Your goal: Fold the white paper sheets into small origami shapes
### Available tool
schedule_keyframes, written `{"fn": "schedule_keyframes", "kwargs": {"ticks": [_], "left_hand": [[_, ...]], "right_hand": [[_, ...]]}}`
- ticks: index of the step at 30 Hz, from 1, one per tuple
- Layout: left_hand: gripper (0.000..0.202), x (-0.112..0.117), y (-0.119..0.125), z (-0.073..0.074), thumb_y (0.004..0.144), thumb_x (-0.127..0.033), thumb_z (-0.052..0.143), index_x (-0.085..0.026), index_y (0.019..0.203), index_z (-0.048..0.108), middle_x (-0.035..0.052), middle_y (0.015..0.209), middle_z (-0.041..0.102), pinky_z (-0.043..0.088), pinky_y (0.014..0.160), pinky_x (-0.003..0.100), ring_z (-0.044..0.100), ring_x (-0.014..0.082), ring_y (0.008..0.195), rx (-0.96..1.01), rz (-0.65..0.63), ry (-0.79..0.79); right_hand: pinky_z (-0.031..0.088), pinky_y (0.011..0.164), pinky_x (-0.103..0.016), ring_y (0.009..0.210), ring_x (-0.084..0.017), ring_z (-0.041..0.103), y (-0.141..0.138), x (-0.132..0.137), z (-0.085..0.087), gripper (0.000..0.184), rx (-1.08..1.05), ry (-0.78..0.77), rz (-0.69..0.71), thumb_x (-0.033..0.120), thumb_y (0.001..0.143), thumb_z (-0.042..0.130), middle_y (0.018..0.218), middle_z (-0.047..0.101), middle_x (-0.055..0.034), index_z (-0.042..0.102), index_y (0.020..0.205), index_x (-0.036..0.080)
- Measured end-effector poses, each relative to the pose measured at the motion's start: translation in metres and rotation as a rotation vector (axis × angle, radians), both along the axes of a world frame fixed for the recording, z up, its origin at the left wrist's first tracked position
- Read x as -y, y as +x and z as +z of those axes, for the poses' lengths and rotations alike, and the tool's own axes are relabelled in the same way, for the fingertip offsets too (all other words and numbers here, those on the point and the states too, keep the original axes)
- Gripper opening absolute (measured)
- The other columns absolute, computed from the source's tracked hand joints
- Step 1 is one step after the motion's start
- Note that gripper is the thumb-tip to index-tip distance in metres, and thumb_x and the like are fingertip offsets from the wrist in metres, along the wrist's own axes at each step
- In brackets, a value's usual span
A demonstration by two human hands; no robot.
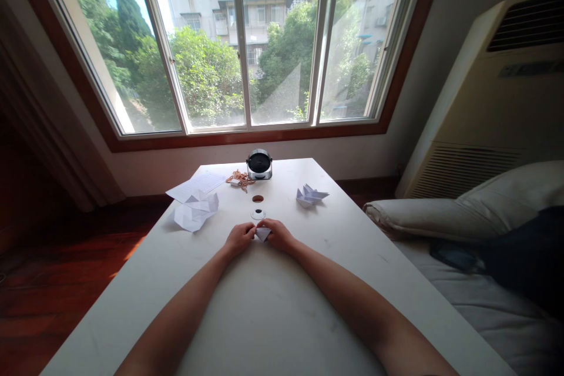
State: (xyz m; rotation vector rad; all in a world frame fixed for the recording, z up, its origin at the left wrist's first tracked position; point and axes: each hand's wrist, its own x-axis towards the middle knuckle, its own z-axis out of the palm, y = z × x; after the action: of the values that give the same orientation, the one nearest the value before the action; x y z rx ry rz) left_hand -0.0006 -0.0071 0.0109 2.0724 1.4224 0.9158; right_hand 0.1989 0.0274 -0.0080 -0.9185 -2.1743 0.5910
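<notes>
Between my hands, just over the white table, is a small piece of folded white paper with a triangular point facing me. My right hand grips it from the right with fingers curled over its far edge. From the left, my left hand is closed, its thumb and fingertips pinching the paper's left corner. The undersides of both hands are hidden. Right behind the hands lies a small ring-shaped cap with a dark centre, near a round hole in the tabletop.
Unfolded, creased paper and written sheets lie at the left. A folded paper figure sits at the right. At the far end stand a round black device and a bundled orange cord. A sofa adjoins the right side.
</notes>
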Motion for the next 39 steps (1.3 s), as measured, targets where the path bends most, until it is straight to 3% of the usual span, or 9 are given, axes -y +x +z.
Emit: {"fn": "schedule_keyframes", "kwargs": {"ticks": [39], "left_hand": [[0.037,-0.0004,0.0001,-0.0001,0.092,-0.04,0.042,-0.019,0.072,0.065,0.0008,0.068,0.067,0.039,0.065,0.024,0.058,0.0156,0.067,-0.088,0.005,-0.001]], "right_hand": [[0.047,0.08,-0.027,0.09,-0.021,0.064,-0.0006,-0.0003,-0.0001,0.047,-0.004,0.004,0.009,-0.002,0.064,0.052,0.098,0.072,-0.0017,0.07,0.099,0.023]]}}
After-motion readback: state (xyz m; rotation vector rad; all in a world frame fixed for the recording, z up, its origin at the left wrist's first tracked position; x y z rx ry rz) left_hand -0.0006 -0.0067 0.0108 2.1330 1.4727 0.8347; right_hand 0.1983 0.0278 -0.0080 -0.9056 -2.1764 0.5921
